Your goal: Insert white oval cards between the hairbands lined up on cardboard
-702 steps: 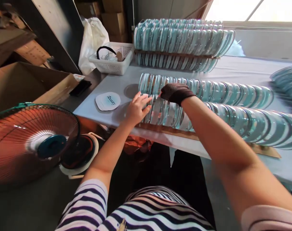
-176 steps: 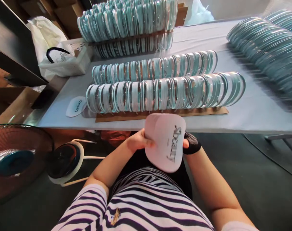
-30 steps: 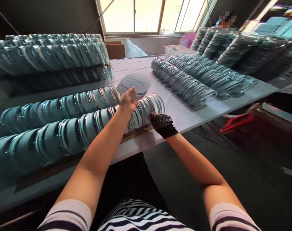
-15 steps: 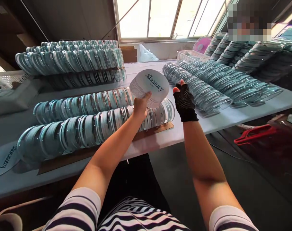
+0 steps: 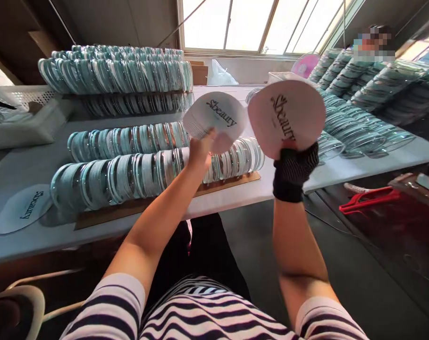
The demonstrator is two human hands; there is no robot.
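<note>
The left hand (image 5: 200,152) is bare and closed on a fanned stack of white cards (image 5: 214,120) printed "Sbeauty", pinching it from below and holding it up above the near row of clear round cases (image 5: 154,172). The right hand (image 5: 295,165) wears a dark mesh glove and grips a single white card (image 5: 287,118) by its lower edge — the card stands raised, its print turned sideways, just to the right of the stack and apart from it.

Both hands hang in the air over the front edge of the desk (image 5: 235,200). The near row of cases stands on edge on a strip of brown cardboard (image 5: 231,182), with a second row (image 5: 129,141) behind it and a taller double-layer pile (image 5: 115,75) further back. One more loose card (image 5: 21,215) lies flat on the desk at the left end of the near row. More rows of cases (image 5: 356,132) stretch away on the right — a white basket (image 5: 26,127) sits at the far left.
</note>
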